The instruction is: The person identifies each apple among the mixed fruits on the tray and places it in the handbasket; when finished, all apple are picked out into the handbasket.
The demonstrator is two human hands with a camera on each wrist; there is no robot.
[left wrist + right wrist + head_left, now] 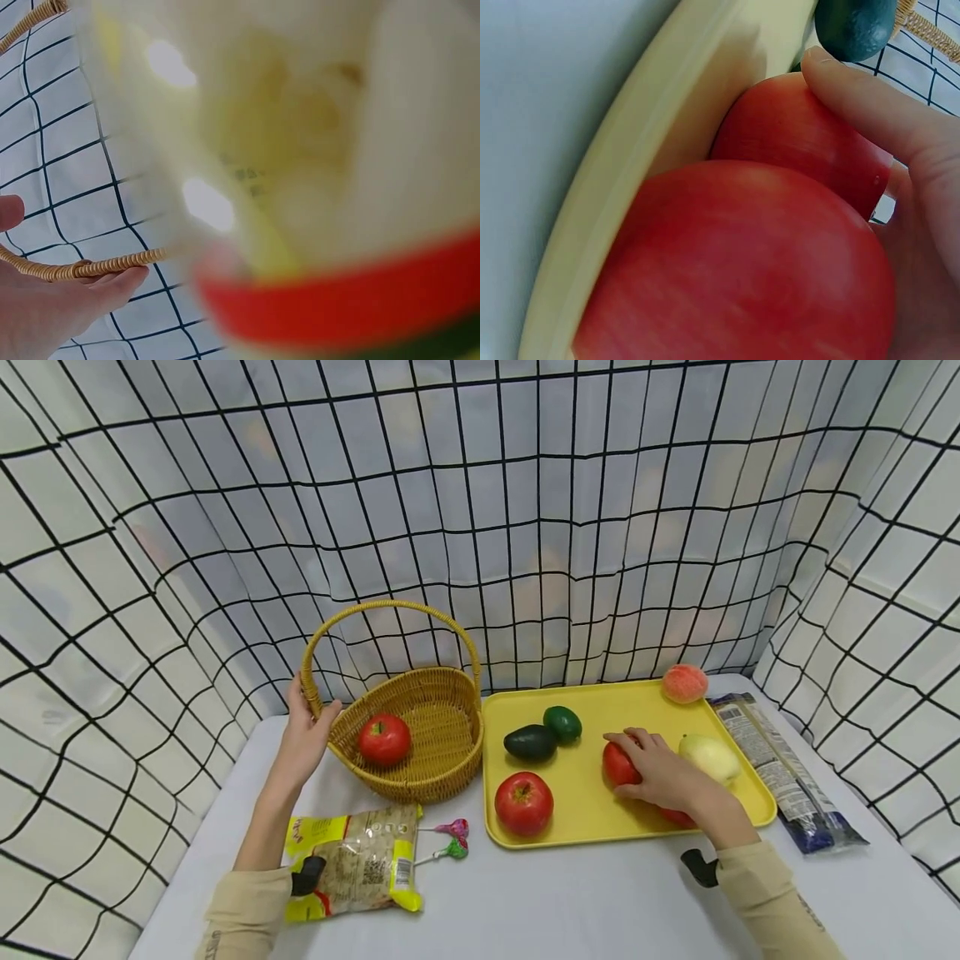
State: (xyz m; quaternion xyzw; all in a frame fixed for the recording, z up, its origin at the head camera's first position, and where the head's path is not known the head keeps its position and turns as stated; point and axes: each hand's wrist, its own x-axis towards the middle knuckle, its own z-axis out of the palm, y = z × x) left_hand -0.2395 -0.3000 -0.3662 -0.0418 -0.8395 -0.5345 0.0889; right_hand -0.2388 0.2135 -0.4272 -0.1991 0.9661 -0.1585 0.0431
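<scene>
My left hand (306, 733) grips the wicker basket's handle (312, 681) near its left base; the left wrist view shows thumb and fingers about the handle (112, 264). Inside the tilted basket (442, 710) lies a red apple (384, 740). Over the yellow tray (592, 702), my right hand (663, 774) holds another red apple (619, 766), thumb and fingers around its sides. In the right wrist view that apple (795, 142) sits behind a nearer red apple (757, 262), which is mostly hidden under my wrist in the head view.
The tray also bears a red apple (524, 803), a dark avocado (530, 742), a green fruit (562, 724), a pear (709, 758) and a peach (684, 683). A yellow snack bag (367, 860) and lollipops (453, 839) lie in front. Right stands a flat packet (783, 768); netting (540, 527) surrounds the table.
</scene>
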